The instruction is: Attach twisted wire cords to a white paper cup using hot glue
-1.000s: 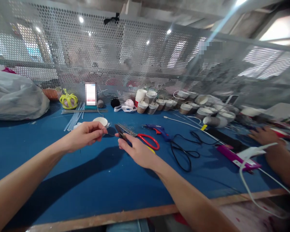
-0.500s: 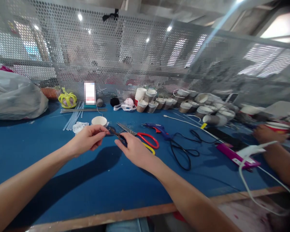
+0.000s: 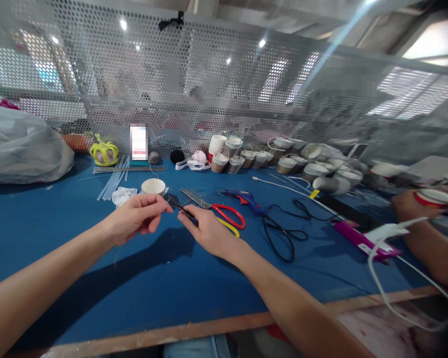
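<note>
My left hand (image 3: 136,219) is closed in a pinch beside the white paper cup (image 3: 153,187); whatever lies between its fingertips is too small to make out. A faint thin strand hangs below that wrist. In my right hand (image 3: 207,226) is a small dark tool with narrow jaws (image 3: 179,205), like pliers or snips, pointing at the left fingertips. Just behind my right hand lie large scissors (image 3: 229,215) with one red and one yellow handle, partly hidden by it. Crumpled white lace (image 3: 124,196) is left of the cup.
A blue glue gun (image 3: 242,196) with a looped black cord lies right of the scissors. Wrapped cups (image 3: 221,161) line the back, near a yarn ball (image 3: 177,157). Clear sticks (image 3: 114,181) and a phone (image 3: 138,143) stand left. At right, another person's hand (image 3: 412,206) holds a cup.
The jaws of the dark tool have come together, and my left fingertips have shifted slightly right. A thin strand now shows below my left wrist. The other person's cup has tilted.
</note>
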The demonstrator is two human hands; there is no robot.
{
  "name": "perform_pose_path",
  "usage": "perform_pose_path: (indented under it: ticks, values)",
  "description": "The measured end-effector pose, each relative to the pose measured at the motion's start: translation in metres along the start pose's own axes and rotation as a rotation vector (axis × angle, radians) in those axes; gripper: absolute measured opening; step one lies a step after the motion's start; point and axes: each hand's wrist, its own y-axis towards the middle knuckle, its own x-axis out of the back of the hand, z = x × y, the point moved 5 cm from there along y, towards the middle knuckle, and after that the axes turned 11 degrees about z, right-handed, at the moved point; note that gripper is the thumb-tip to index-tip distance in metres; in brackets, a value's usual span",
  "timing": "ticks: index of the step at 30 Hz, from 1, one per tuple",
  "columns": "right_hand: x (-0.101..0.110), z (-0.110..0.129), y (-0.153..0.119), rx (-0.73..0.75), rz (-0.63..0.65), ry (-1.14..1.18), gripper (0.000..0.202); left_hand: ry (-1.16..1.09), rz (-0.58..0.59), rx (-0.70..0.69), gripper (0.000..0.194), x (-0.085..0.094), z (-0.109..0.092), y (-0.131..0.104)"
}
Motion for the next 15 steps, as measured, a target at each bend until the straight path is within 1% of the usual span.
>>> perform_pose_path:
  ticks: [3, 4, 5, 6, 7, 10, 12, 13, 15]
  values:
    - [-0.001, -0.001, 0.000, -0.057, 0.016, -0.029, 0.026, 0.373, -0.186, -0.104, 0.017, 0.000, -0.012, -0.006]
    - [-0.002, -0.001, 0.000, -0.070, 0.022, -0.035, 0.026, 0.447, -0.222, -0.133, 0.017, 0.000, -0.015, -0.007]
    - [-0.002, -0.002, 0.000, -0.074, 0.022, -0.037, 0.026, 0.469, -0.231, -0.142, 0.017, 0.000, -0.015, -0.008]
    - [-0.002, -0.002, 0.000, -0.067, 0.016, -0.037, 0.026, 0.430, -0.211, -0.133, 0.019, 0.000, -0.014, -0.007]
    - [-0.001, -0.001, 0.000, -0.050, 0.005, -0.035, 0.026, 0.336, -0.159, -0.105, 0.020, 0.001, -0.011, -0.005]
    - [0.000, 0.000, 0.000, 0.022, -0.024, -0.033, 0.024, -0.114, 0.068, -0.005, 0.023, -0.002, 0.000, 0.001]
    - [0.000, 0.000, 0.000, 0.054, -0.025, -0.041, 0.022, -0.353, 0.173, 0.014, 0.020, -0.006, 0.004, 0.003]
    - [0.000, 0.000, 0.000, 0.066, -0.024, -0.049, 0.022, -0.426, 0.202, 0.010, 0.018, -0.007, 0.004, 0.004]
    - [0.000, 0.001, 0.000, 0.079, -0.030, -0.071, 0.023, -0.506, 0.216, -0.009, 0.014, -0.010, 0.004, 0.004]
